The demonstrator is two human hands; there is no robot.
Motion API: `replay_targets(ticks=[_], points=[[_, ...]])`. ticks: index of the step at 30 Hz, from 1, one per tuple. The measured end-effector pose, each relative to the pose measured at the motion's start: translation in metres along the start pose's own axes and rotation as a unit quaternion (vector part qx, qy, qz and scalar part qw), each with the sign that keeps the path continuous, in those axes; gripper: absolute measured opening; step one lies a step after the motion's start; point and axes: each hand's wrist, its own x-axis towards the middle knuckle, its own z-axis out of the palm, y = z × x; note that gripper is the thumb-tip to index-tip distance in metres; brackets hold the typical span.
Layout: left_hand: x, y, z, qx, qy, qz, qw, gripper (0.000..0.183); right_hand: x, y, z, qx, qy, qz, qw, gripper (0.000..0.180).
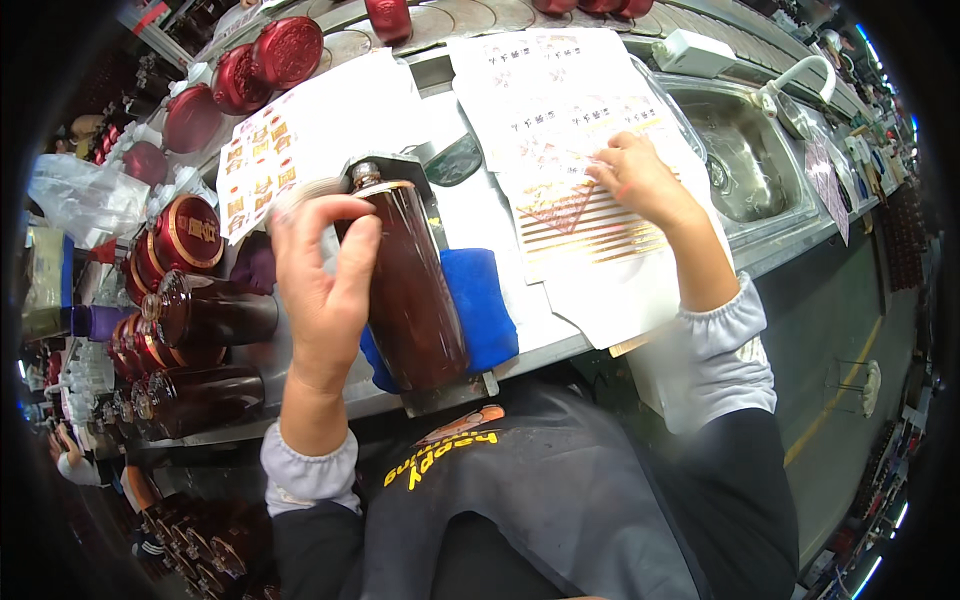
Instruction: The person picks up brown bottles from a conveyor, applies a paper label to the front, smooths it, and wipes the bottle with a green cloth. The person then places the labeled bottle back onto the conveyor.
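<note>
A dark brown glass bottle (409, 277) lies tilted in a metal holder, its uncapped neck pointing away from me. Its lower part rests on a blue cloth (480, 307). My left hand (326, 274) is raised at the bottle's left side, thumb and forefinger curled near its shoulder. A pale blur behind those fingers hides whether they hold anything. With fingers spread, my right hand (637, 176) touches a label sheet with gold stripes (592, 240). Beside its fingertips lies a pinkish patterned triangular piece (566, 210). More printed sheets (540, 97) extend beyond that hand.
Another label sheet (300, 142) lies beyond the bottle. To the left are dark bottles (225, 307), red round containers (187, 232) and a clear plastic bag (90, 199). A steel sink (742, 157) with a white faucet (799, 79) is at right. A slatted conveyor (465, 19) runs behind.
</note>
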Motion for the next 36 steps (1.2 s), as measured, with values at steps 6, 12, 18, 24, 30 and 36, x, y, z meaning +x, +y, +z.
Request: replay_targets(ticks=[6,12,18,24,30,36], points=[[0.058,0.023,0.069,0.154,-0.274,0.088,0.945,0.015,0.001,-0.025,0.004,0.056,0.054,-0.109,0.991,0.028],[0.064,0.010,0.123,0.246,-0.388,-0.037,0.888,0.040,0.016,-0.019,-0.016,0.062,-0.007,-0.145,0.988,0.033],[0.066,-0.029,0.167,0.196,-0.440,-0.224,0.847,0.073,0.023,-0.001,-0.028,0.090,0.035,-0.181,0.979,0.031],[0.061,-0.054,0.175,0.044,-0.396,-0.369,0.840,0.040,0.005,0.010,-0.025,0.071,-0.014,-0.145,0.987,0.030],[0.076,-0.041,0.159,0.094,-0.382,-0.347,0.852,0.028,-0.008,0.023,-0.018,0.054,-0.054,-0.102,0.992,0.027],[0.105,-0.019,0.150,0.208,-0.350,-0.242,0.881,0.028,-0.006,0.024,-0.010,0.036,-0.043,-0.085,0.995,0.025]])
